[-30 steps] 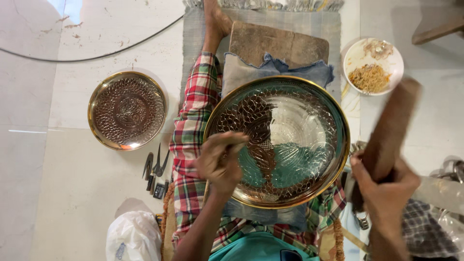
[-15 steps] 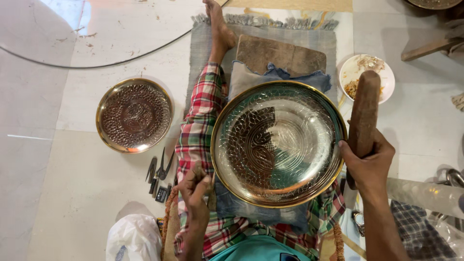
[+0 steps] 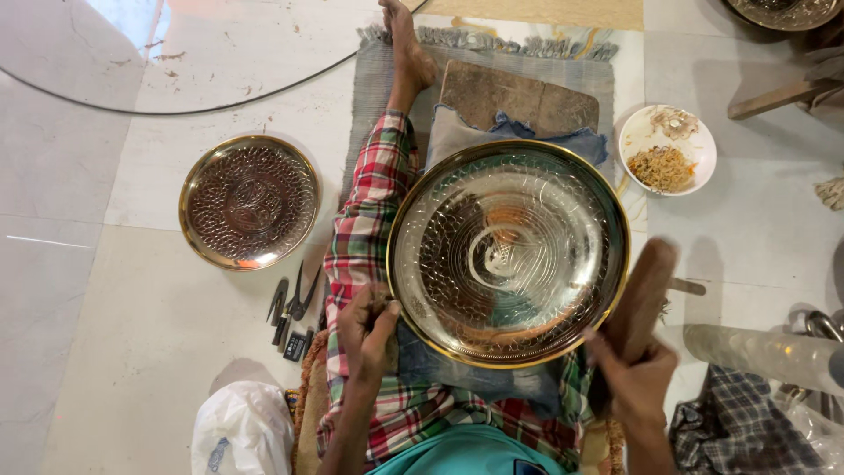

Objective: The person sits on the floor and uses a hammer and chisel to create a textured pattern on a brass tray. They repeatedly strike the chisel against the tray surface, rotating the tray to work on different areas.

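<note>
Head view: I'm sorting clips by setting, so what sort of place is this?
Probably a floor-level metal craft workspace. A large round engraved brass tray rests on the seated person's lap, the right hand holds a brown wooden mallet, and small dark metal hand tools lie on the pale tiled floor.

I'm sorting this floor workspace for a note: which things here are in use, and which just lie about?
In use:
large engraved metal plate
wooden mallet in right hand
left hand at plate's rim

Lying about:
smaller engraved plate
hand tools
food dish
white bag
</note>
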